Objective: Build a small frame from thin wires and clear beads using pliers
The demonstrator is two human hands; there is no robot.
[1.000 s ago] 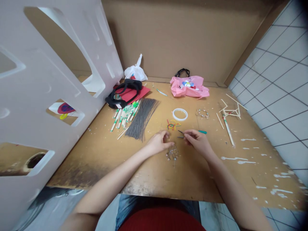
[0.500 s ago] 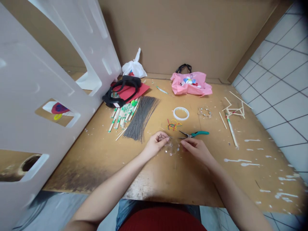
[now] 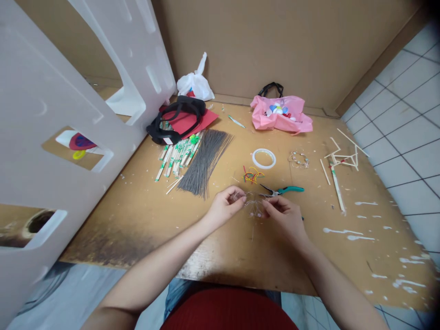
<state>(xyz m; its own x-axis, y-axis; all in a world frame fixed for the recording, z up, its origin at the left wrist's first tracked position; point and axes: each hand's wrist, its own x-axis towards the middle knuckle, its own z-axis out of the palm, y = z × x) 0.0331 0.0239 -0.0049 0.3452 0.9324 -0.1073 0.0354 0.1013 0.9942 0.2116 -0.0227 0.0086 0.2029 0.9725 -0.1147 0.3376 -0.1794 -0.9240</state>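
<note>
Both of my hands are over the table, pinching a thin wire piece with small clear beads. My left hand has thumb and forefinger closed on its left part. Facing it, my right hand is pinched on the right side of the same beaded wire. Fine loops of it show between the hands; its exact shape is too thin to make out. Just beyond my right fingers lie pliers with teal handles, partly covered by that hand. Red, yellow and green rubber bands lie a little farther off.
A bundle of grey wires, wrapped chopsticks and a black headset strap lie left. Farther back are a white tape roll, another beaded wire ring and a pink bag. A stick frame lies right.
The beaded wire has turned between my fingers, its beads now hanging closer to my right hand. My right hand has shifted slightly. The whole view has tilted a little.
</note>
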